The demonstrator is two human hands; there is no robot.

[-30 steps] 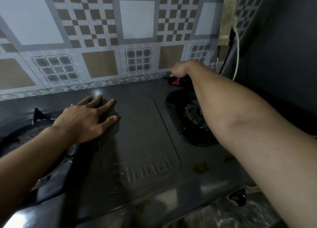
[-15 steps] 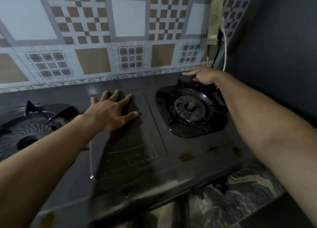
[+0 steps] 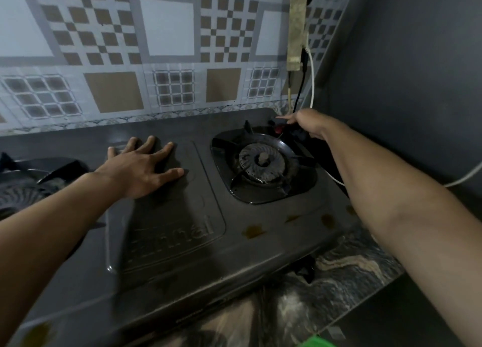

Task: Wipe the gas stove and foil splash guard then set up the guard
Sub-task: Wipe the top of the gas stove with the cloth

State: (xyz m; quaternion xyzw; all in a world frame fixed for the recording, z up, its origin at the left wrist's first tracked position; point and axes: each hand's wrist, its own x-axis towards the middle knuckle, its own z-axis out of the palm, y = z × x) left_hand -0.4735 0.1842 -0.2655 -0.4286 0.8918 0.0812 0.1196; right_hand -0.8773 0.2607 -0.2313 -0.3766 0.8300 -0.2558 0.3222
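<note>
A dark grey two-burner gas stove (image 3: 169, 229) fills the view. My left hand (image 3: 140, 166) lies flat with spread fingers on the stove's middle panel. At the stove's back right corner, behind the right burner (image 3: 260, 161), my right hand (image 3: 307, 123) holds a red and dark cloth (image 3: 278, 129) against the stove top, index finger stretched to the left. Most of the cloth is hidden under the hand. Brown stains (image 3: 253, 232) mark the front right of the stove. A tile-patterned panel (image 3: 167, 60) stands behind the stove; I cannot tell whether it is the foil guard.
The left burner (image 3: 23, 190) is partly cut off at the left edge. White and black cables (image 3: 311, 73) hang in the back right corner beside a grey side wall (image 3: 404, 86). The stove sits on a marbled counter (image 3: 339, 268). A green object (image 3: 317, 342) shows at the bottom edge.
My right hand has slid with the cloth from behind the right burner's left side to the back right corner. The left hand stays flat on the middle panel. The view has shifted.
</note>
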